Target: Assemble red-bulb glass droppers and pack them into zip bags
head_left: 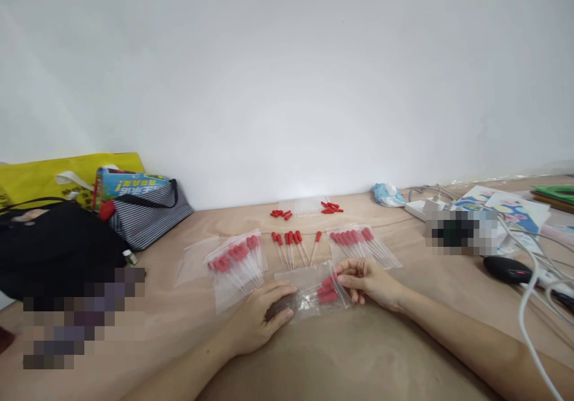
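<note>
A clear zip bag [305,310] lies in front of me on the table, holding several droppers with red rubber bulbs [328,296] that point to the right. My left hand [258,320] grips the bag's left end, thumb and fingers curled around it. At the right end, my right hand [365,282] pinches the bag's edge close to the bulbs. Loose droppers [293,242] lie just behind in a loose fan. Two more bags of droppers flank them, a left bag [235,263] and a right bag [359,242].
Loose red bulbs [280,214] and a group of glass tubes [307,207] lie near the wall. A flat clear bag [195,260] is on the left. Bags, including a striped bag [152,216], stand far left. White cables [529,305] and a power strip [417,210] occupy the right.
</note>
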Demonstrator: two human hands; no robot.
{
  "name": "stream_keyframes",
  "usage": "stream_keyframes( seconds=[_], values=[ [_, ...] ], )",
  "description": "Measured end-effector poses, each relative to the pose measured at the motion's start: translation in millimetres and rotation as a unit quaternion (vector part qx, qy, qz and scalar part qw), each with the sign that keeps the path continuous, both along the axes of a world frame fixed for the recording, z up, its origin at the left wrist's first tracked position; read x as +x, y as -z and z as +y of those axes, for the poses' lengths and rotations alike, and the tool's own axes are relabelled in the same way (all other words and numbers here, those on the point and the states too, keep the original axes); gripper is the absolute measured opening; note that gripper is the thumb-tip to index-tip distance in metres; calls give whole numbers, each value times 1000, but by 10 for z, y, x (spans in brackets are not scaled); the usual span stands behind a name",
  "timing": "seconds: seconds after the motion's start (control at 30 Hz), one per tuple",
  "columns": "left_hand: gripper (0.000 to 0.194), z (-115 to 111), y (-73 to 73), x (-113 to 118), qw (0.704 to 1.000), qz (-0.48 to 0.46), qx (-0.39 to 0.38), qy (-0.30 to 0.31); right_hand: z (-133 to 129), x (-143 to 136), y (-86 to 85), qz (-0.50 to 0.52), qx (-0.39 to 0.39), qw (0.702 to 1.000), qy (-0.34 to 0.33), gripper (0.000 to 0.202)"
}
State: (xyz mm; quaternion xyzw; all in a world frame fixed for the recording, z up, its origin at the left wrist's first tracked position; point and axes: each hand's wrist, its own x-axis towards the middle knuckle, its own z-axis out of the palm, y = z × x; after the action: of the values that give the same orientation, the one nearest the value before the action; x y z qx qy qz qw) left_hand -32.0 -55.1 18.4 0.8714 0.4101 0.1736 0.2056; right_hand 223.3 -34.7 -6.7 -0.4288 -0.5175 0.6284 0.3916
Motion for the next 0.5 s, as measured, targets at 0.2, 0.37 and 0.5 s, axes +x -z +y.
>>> stream_keyframes(
  seconds=[0.2,0.37,0.5],
  values=[
    [32,-2,-16,4,1000,6,2,8,42,-86,74,-91,10,996,10,27],
    [32,11,-4,0,1000,7,4,17,74,-117,66,-139,54,989,-21,22],
    [30,23,7,-7,1000,11,1,28,246,-39,-133,-302,120,945,30,11]
  ],
)
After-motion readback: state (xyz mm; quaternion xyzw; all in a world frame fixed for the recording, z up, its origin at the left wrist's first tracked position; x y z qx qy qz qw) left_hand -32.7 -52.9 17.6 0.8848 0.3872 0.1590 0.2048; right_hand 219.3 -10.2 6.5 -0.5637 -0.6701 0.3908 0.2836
